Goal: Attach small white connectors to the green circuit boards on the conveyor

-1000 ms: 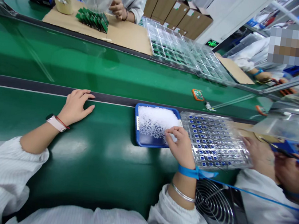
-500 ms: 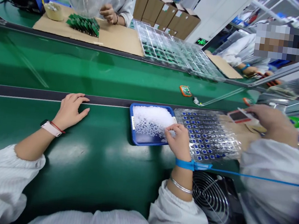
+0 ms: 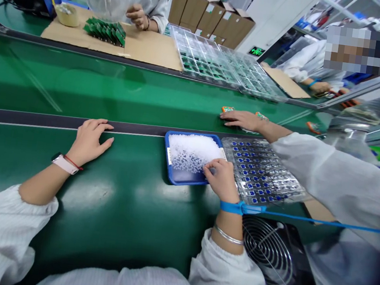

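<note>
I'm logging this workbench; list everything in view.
Shallow plastic tray: one, blue, centre
Small loose pieces: many, white, inside it
Plastic parts tray: one, clear, right of it
Stacked circuit boards: several, green, far left
Tape roll: one, yellowish, beside them
Compartment trays: two, clear, far centre
Cardboard boxes: several, brown, back
Round fan grille: one, metallic, lower right
Coworker's sleeve: one, white, right
Left hand: one, pink watchband, left
Right hand: one, blue wristband, blue tray's right

bright indoor light, soft glare on green tabletop (image 3: 112, 226), stretched edges, dark right border
</note>
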{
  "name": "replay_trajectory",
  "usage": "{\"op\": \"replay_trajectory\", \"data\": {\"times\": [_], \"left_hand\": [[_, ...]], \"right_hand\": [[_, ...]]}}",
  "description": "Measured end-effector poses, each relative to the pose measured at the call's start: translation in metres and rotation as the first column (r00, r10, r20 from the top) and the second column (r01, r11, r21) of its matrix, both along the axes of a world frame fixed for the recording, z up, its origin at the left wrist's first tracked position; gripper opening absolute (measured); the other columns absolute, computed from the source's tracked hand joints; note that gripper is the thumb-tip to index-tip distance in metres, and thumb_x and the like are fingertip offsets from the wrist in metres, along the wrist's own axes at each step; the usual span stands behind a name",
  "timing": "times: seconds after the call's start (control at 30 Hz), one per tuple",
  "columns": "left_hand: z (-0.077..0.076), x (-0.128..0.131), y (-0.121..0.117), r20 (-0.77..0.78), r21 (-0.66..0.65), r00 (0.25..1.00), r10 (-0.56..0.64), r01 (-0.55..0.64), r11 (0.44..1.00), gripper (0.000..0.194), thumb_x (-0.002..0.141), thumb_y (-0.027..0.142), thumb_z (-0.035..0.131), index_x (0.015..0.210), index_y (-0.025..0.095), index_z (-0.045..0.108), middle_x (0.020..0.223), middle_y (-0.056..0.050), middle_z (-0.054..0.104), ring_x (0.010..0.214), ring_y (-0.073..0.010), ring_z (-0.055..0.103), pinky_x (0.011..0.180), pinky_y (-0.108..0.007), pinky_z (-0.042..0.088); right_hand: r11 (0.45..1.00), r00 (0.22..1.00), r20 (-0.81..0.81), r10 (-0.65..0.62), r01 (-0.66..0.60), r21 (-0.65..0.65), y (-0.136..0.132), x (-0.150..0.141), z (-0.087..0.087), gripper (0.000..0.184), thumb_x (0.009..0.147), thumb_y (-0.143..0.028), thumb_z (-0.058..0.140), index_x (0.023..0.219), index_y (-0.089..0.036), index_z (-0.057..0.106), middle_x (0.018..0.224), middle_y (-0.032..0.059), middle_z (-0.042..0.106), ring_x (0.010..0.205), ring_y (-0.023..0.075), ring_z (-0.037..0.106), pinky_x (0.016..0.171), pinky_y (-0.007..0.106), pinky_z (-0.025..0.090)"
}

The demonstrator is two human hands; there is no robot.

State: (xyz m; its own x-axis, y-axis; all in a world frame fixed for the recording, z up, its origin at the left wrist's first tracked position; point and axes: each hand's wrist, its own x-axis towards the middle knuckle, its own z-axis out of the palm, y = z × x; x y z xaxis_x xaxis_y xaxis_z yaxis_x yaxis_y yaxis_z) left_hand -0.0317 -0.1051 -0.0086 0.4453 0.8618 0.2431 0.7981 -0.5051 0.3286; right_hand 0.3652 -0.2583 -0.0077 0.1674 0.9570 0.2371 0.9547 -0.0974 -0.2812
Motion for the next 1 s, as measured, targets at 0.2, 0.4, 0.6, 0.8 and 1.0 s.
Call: {"op": "replay_trajectory", "data": {"times": [0.2,0.4,0.6,0.8,1.0], "left_hand": [[-0.001,0.0,0.001,0.001,-0.006,1.0,-0.001,0.001,1.0,0.04,0.082,0.045,0.047,0.113,0.021,0.056,0.126,-0.01,0.052,0.117,-0.0311,0.043,0.094,-0.046,0.035],[-0.002,-0.001,0.001,0.013,0.001,1.0,-0.003,0.003,1.0,0.039,0.082,0.045,0.047,0.113,0.022,0.057,0.126,-0.01,0.052,0.116,-0.0311,0.043,0.094,-0.047,0.035],[-0.002,-0.001,0.002,-0.001,0.002,1.0,-0.002,0.002,1.0,0.04,0.082,0.046,0.047,0.113,0.022,0.057,0.126,-0.01,0.052,0.117,-0.031,0.043,0.094,-0.046,0.035],[-0.003,-0.001,0.001,0.008,0.007,1.0,-0.004,0.004,1.0,0.04,0.082,0.045,0.047,0.113,0.022,0.056,0.126,-0.009,0.052,0.117,-0.0306,0.043,0.094,-0.046,0.035],[-0.003,-0.001,0.002,0.007,0.01,1.0,0.001,-0.001,1.0,0.04,0.082,0.046,0.047,0.113,0.022,0.057,0.125,-0.01,0.052,0.117,-0.0307,0.043,0.094,-0.046,0.035]], "right_hand": [[1.0,1.0,-0.018,0.005,-0.005,-0.02,-0.001,0.0,0.005,0.013,0.076,-0.022,0.052,0.063,-0.02,0.058,0.077,0.0075,0.06,0.082,0.0234,0.054,0.08,0.041,0.037],[0.992,0.992,-0.101,0.081,-0.091,-0.092,-0.005,-0.004,0.017,0.014,0.077,-0.024,0.053,0.065,-0.021,0.059,0.076,0.0046,0.062,0.08,0.0214,0.055,0.082,0.039,0.035],[0.983,0.992,-0.098,0.074,-0.089,-0.161,-0.005,-0.008,0.018,0.013,0.077,-0.024,0.055,0.066,-0.02,0.061,0.078,0.0051,0.063,0.08,0.0219,0.056,0.082,0.041,0.033],[0.987,0.992,-0.095,0.079,-0.091,-0.136,-0.006,-0.005,0.016,0.015,0.077,-0.024,0.053,0.065,-0.021,0.062,0.076,0.0047,0.062,0.082,0.0222,0.056,0.082,0.04,0.034],[0.989,0.993,-0.082,0.087,-0.096,-0.111,-0.008,-0.004,0.02,0.013,0.077,-0.023,0.054,0.07,-0.02,0.064,0.08,0.0057,0.062,0.085,0.0233,0.057,0.082,0.04,0.035]]}}
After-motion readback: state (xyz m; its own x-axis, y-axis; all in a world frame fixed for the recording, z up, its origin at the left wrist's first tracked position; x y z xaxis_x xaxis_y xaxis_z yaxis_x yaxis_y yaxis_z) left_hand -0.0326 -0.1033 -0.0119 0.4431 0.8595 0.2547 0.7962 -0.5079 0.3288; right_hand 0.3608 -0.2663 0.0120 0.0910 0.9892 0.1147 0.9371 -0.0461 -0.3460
